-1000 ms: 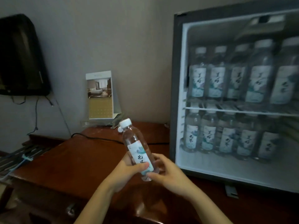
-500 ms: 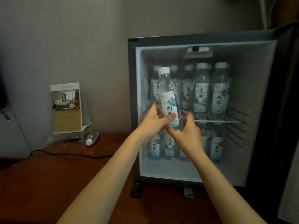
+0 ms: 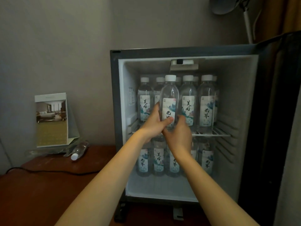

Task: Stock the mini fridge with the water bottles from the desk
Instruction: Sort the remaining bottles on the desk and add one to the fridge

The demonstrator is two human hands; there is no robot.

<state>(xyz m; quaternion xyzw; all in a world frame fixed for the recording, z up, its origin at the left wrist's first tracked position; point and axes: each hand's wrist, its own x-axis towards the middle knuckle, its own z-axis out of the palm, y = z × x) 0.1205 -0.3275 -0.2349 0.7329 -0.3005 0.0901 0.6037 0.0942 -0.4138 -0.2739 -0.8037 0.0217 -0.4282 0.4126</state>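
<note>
Up from over the worktop (image 3: 48, 185), the water bottle (image 3: 169, 101) is now upright at the upper shelf (image 3: 211, 134) of the mini fridge (image 3: 244, 103), among stocked bottles (image 3: 206, 108); my left hand (image 3: 154, 123) and right hand (image 3: 178, 135) grip its lower half.

A hotel guest room, dimly lit. A small mini fridge (image 3: 236, 95) stands open on a dark wooden desk (image 3: 48, 190) against a plain grey wall (image 3: 65, 46). Both fridge shelves are packed with rows of identical labelled water bottles (image 3: 206, 105). Beside the fridge, a folded tent card (image 3: 51, 119) shows a photo of a furnished bedroom. A white lamp (image 3: 228, 5) and a brown curtain (image 3: 280, 15) fill the upper right corner.
</note>
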